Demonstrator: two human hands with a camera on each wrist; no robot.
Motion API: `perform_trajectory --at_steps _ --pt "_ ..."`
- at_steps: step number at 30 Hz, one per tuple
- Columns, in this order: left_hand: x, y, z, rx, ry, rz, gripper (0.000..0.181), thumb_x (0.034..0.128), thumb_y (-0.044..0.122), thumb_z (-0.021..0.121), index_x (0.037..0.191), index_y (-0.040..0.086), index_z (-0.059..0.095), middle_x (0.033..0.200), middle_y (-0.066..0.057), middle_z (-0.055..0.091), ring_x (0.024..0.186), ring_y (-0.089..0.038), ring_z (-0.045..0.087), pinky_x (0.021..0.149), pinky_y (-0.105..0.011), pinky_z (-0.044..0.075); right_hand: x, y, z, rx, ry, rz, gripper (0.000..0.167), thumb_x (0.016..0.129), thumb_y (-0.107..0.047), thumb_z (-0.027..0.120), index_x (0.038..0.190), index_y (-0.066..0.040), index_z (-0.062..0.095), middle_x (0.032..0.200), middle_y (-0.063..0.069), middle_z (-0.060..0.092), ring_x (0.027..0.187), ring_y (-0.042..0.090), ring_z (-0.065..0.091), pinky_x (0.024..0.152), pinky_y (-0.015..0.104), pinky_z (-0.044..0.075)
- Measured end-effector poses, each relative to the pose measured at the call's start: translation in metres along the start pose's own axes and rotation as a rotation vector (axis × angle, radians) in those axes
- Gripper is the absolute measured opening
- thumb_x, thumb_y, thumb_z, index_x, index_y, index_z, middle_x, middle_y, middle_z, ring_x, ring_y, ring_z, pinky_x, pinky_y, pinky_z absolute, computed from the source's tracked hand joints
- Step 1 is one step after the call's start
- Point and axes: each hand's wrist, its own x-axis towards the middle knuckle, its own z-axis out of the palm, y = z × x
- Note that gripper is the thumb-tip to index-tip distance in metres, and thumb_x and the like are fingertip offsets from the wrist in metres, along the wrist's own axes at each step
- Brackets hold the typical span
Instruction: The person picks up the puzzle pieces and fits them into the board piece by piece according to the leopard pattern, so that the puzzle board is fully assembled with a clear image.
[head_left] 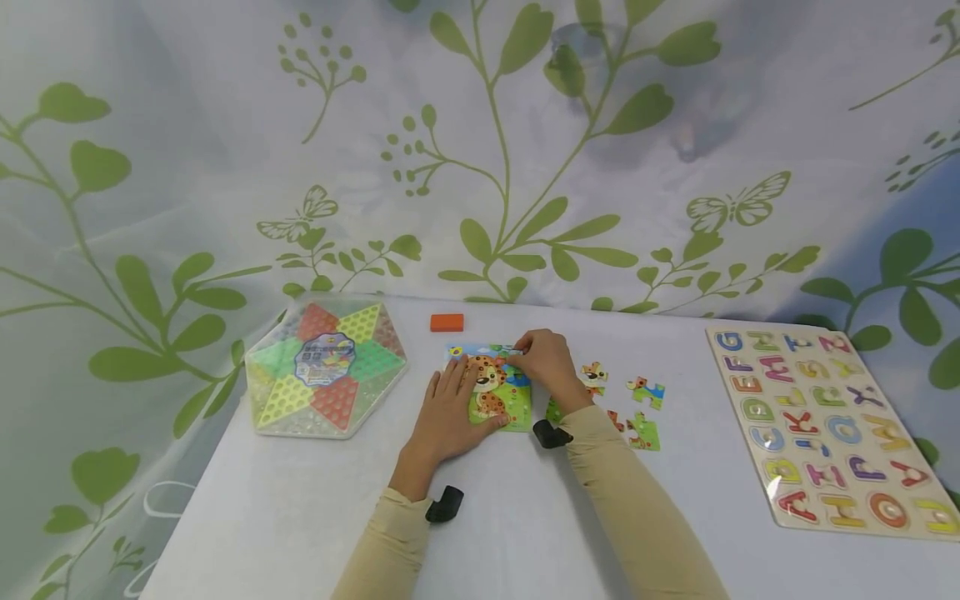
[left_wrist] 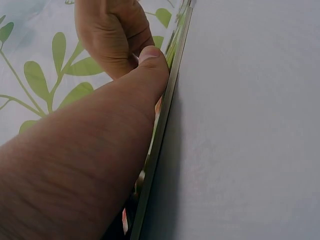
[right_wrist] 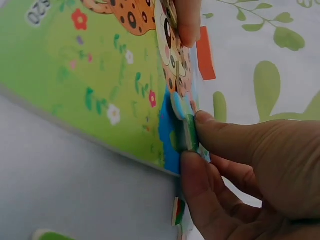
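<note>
A small puzzle board (head_left: 498, 408) with a spotted cartoon animal lies in the middle of the table. The left hand (head_left: 448, 412) rests flat over its left side, fingers straight, thumb along the lower edge. At the board's top right corner the right hand (head_left: 546, 362) pinches a puzzle piece; in the right wrist view thumb and fingers of the right hand (right_wrist: 225, 160) hold this green and blue piece (right_wrist: 190, 131) at the board's edge. In the left wrist view the left hand's thumb (left_wrist: 150, 62) lies at the board's rim (left_wrist: 162, 125).
Several loose pieces (head_left: 647, 393) lie right of the board. An orange block (head_left: 447, 322) sits behind it. A hexagonal game board (head_left: 326, 367) is at the left, an alphabet board (head_left: 832, 433) at the right. A patterned cloth (head_left: 525, 167) hangs at the back.
</note>
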Motion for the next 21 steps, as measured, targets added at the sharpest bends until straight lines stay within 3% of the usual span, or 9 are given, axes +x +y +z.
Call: perform_trajectory --at_steps 12,21 --pt "-0.0007 0.0005 0.0029 0.007 -0.002 0.01 0.104 0.0904 0.076 0.053 0.165 0.012 0.017 0.173 -0.009 0.011 0.161 -0.03 0.008 0.13 -0.053 0.013 -0.0036 -0.0047 -0.0015 -0.086 -0.031 0.02 0.03 0.092 -0.03 0.078 0.108 -0.005 0.072 0.111 0.015 0.072 0.094 0.03 0.069 0.08 0.043 0.059" --pt "-0.002 0.0014 -0.0014 -0.01 0.006 0.007 0.103 0.0908 0.074 0.054 0.165 0.012 0.018 0.173 -0.01 0.011 0.161 -0.03 0.008 0.13 -0.054 0.012 -0.0025 -0.0075 0.0015 -0.078 -0.052 0.034 0.028 0.095 -0.027 0.073 0.111 -0.005 0.066 0.113 0.015 0.069 0.097 0.03 0.067 0.082 0.042 0.057"
